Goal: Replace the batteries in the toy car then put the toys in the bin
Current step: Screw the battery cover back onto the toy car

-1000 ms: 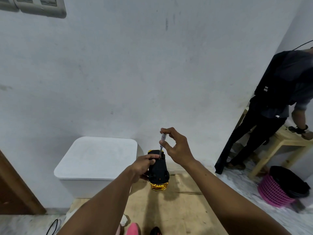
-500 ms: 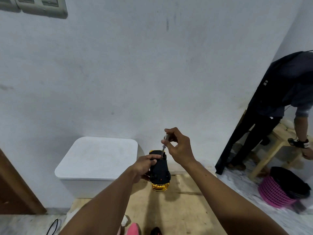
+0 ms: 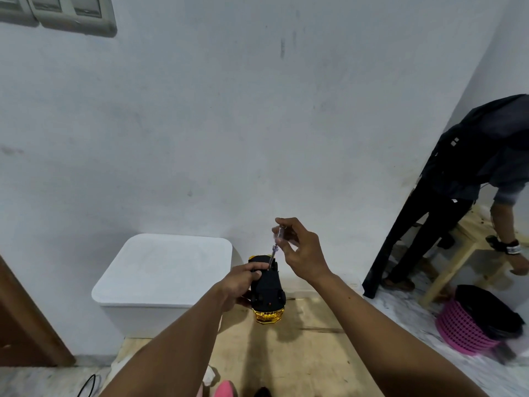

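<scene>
The left hand (image 3: 243,282) holds the upside-down toy car (image 3: 267,287). The right hand (image 3: 300,250) pinches the screwdriver (image 3: 275,247), tip down on the car's far end.

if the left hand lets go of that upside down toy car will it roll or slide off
Probably not roll: the toy car lies underside up, wheels off the board. It may rock or skid, since its glossy gold body looks rounded. The screwdriver pressing down at an angle could push it sideways.

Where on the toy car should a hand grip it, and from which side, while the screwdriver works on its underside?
Grip the toy car across its narrow flanks from its left, as the left hand does. It lies underside up, so this leaves the black base free for the screwdriver held from above by the right hand.
</scene>
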Demonstrator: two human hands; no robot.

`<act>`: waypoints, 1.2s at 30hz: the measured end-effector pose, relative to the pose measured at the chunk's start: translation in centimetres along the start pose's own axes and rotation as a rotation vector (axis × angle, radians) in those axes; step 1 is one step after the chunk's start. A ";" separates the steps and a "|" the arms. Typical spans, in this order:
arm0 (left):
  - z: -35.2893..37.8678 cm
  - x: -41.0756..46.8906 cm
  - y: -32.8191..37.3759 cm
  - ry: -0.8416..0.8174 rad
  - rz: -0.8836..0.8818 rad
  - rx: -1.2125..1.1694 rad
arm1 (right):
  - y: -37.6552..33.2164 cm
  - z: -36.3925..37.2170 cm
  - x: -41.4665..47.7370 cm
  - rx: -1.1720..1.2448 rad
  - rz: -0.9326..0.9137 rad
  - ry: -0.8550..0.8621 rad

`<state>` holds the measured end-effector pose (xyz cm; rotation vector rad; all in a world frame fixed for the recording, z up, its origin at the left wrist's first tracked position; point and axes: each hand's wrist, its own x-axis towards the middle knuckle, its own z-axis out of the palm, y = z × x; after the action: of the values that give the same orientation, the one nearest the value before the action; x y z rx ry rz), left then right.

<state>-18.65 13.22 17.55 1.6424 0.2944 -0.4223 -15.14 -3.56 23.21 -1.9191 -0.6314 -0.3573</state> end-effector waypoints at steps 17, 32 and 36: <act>0.3 0.1 0.4 -0.023 0.012 0.035 | -0.1 0.7 -0.1 0.010 0.010 -0.009; 0.7 1.4 -1.6 0.010 -0.018 -0.046 | 2.9 -0.2 -1.0 0.000 0.146 0.020; 1.0 1.8 -2.6 -0.009 -0.036 -0.100 | 3.7 -0.4 -1.4 0.022 0.182 0.018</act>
<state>-18.25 12.48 14.33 1.5387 0.3338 -0.4350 -14.10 -5.48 19.88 -1.9331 -0.4428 -0.2504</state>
